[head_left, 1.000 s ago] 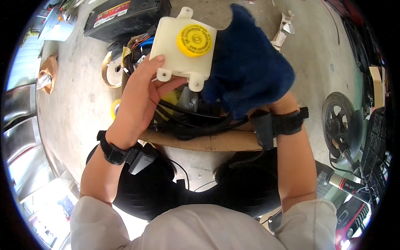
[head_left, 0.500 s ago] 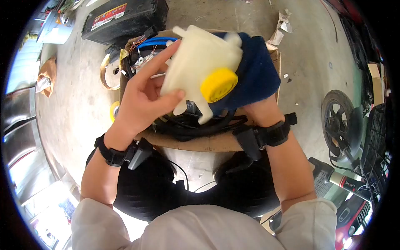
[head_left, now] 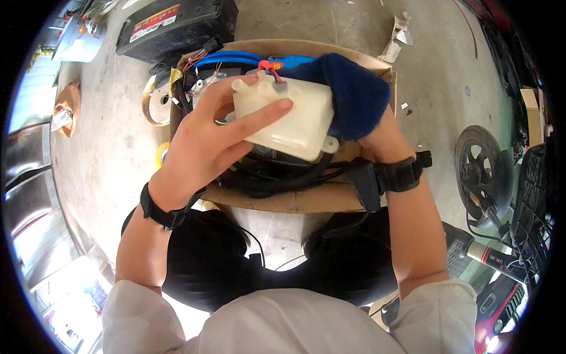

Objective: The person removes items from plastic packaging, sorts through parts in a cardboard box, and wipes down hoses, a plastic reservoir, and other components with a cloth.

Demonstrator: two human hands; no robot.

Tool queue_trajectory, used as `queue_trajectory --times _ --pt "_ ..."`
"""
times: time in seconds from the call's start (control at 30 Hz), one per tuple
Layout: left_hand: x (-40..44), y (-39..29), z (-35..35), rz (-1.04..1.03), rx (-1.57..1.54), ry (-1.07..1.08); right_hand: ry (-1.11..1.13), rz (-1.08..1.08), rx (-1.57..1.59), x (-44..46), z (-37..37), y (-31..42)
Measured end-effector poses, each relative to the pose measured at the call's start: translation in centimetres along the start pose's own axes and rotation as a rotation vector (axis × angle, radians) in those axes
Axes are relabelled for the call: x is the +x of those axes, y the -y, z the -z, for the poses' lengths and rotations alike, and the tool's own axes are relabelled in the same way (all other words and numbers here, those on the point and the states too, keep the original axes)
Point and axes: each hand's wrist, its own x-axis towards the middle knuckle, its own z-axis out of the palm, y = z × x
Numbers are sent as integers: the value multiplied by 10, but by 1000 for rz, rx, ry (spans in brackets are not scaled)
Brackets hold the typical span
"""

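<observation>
My left hand (head_left: 206,138) is closed on a cream-white plastic fluid reservoir (head_left: 295,127), thumb across its face and fingers behind. The reservoir is tilted over an open cardboard box, with small spouts at its upper left and a mounting tab at its lower right. Its yellow cap is out of sight. Against the reservoir's right side is a dark blue cloth (head_left: 359,97), draped over my right hand (head_left: 384,138), whose fingers are mostly hidden beneath it. Red and black wires with a connector (head_left: 272,72) show just above the reservoir.
Blue tubing (head_left: 227,58), black hoses (head_left: 259,186) and wiring fill the cardboard box (head_left: 265,203) before my knees. A black battery (head_left: 177,29) stands behind it at the left. At the right are a small wheel (head_left: 476,171) and a spray can (head_left: 495,259).
The reservoir has been turned over and lowered, so its yellow cap no longer shows. My right hand and the cloth have shifted slightly; the red connector and more of the box have come into view.
</observation>
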Motion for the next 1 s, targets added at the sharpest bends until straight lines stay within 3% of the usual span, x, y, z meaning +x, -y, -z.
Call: queue_trajectory --times 0.13,0.17,0.3,0.4,0.47,0.57,0.63,0.73,0.8,0.83,0.9,1.0 --pt "1 2 0 15 33 18 67 -10 236 8 -6 8" --pt "1 2 0 -6 30 27 -20 90 90 3 -11 8" --pt "-1 -1 4 -123 184 119 53 78 -21 -2 -17 4" --pt "4 -1 -3 -35 195 -176 -70 -166 167 0 -25 13" --pt "6 -1 -7 74 -23 -267 -128 -257 159 4 -25 19" --pt "8 -10 -9 193 -202 -153 -147 -309 -34 12 -27 28" --pt "4 -10 -24 341 -521 -265 -142 -163 -145 14 -33 33" --pt "2 1 -30 455 -569 -312 -150 -22 -70 11 -44 48" --pt "3 2 -28 560 -679 -276 -33 55 -109 12 -38 45" --pt "4 1 -27 543 -677 -282 -8 85 -95 13 -35 42" --pt "6 0 -24 338 -384 -222 -4 110 -16 14 -30 36" --pt "6 -4 -20 191 -223 -180 -165 -154 495 14 -31 39"
